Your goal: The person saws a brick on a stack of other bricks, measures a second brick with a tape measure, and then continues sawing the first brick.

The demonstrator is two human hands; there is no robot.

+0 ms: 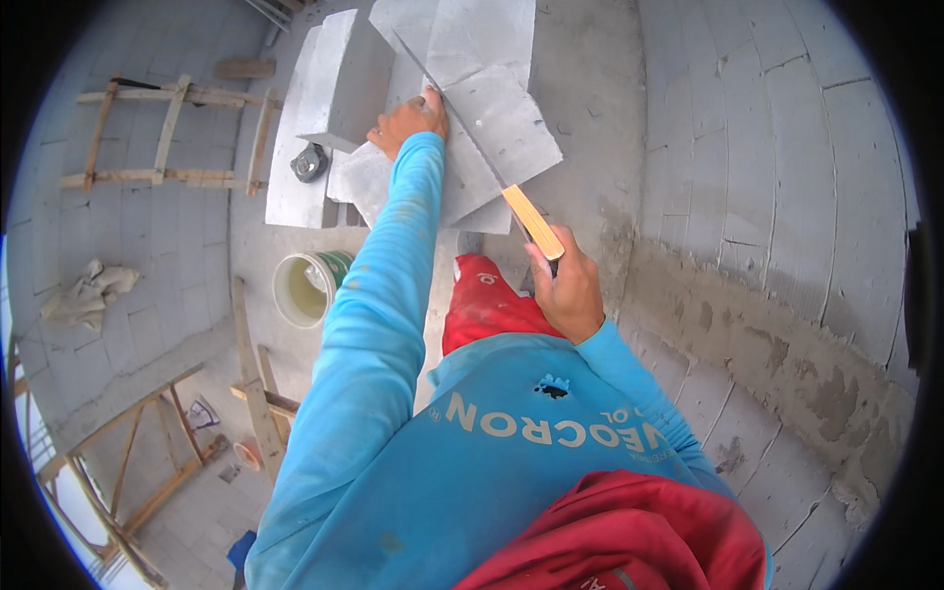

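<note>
My right hand (570, 290) is closed around the handle end of a hand saw (533, 221) with a pale wooden grip. Its long thin blade runs away from me, up and to the left, across a light grey concrete block (501, 133). My left hand (408, 123) presses down on the blocks with fingers apart, its thumb raised close beside the blade. How deep the blade sits in the block is hard to see. Left of that hand, a taller grey block (344, 84) stands on edge, and a dark tape measure (310, 163) rests near it.
A white and green bucket (303, 290) stands on the floor at my left. Timber frames (172, 138) lean by the left block wall, where a pale cloth (90, 295) also lies. A block wall (767, 147) rises on the right. Wooden planks (258, 393) are at lower left.
</note>
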